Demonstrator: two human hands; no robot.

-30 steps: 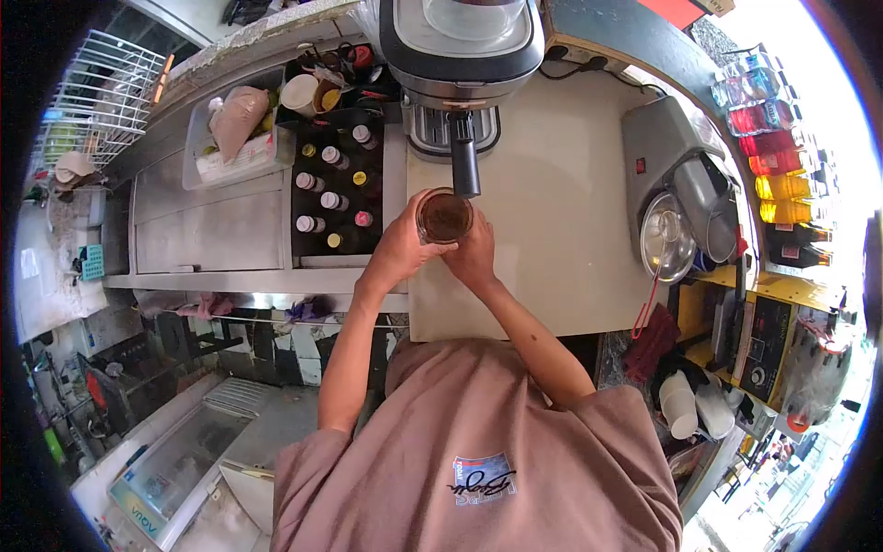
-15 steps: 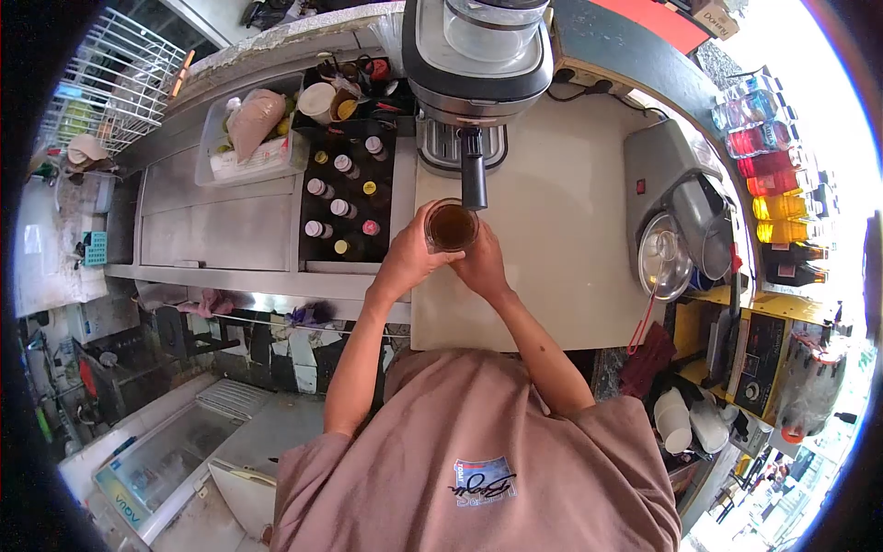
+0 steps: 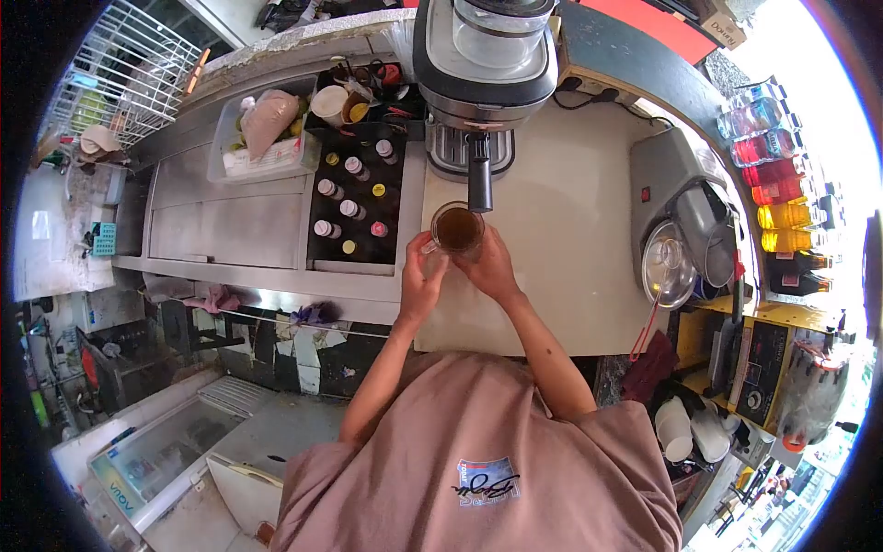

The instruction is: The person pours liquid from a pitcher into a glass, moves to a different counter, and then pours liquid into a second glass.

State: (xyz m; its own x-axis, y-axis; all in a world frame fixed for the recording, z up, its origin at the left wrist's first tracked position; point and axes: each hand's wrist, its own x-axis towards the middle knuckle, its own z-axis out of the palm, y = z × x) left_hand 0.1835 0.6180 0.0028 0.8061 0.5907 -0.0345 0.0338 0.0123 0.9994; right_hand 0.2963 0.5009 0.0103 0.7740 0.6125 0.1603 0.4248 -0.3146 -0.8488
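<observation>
A clear glass mug of brown liquid is between my two hands, just in front of the espresso machine. Its handle points left, and my left hand pinches it there with thumb and fingers. Wrapped against the mug's right side is my right hand. The portafilter's black handle juts toward me, just above the mug's far rim. Below the machine lies its drip tray. The mug's base is hidden from this angle.
A dark crate of several bottles stands left of the mug. Beyond it are a plastic tub and a steel counter. On the beige countertop's right side sit a grey machine and a metal strainer.
My left hand has shifted from around the mug's left side down to its handle, which now shows. The mug sits slightly lower in view, and the whole view has shifted a little.
</observation>
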